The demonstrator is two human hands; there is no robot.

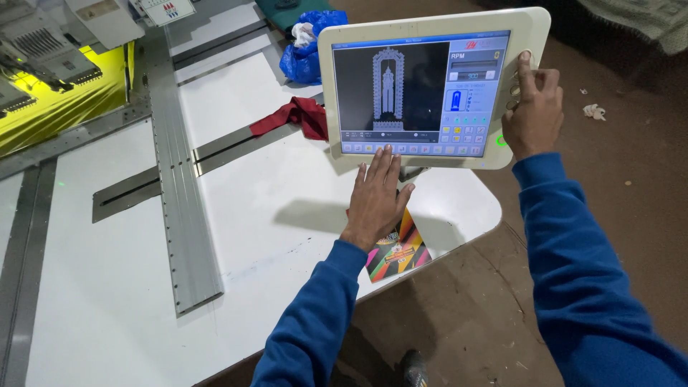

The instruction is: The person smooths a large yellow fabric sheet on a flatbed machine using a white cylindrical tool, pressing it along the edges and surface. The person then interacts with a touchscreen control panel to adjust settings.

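Left hand (376,197) flat, fingers spread, touching bottom edge of control screen (423,89); right hand (532,115) gripping its right edge; colourful booklet (398,251) underneath, red cloth (294,116) near

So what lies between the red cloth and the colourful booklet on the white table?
In the head view, the left hand reaching up to the control panel lies between the red cloth and the colourful booklet; otherwise bare white table.

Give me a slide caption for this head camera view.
Left hand touches the control panel touchscreen; right hand grips its edge above the white table.
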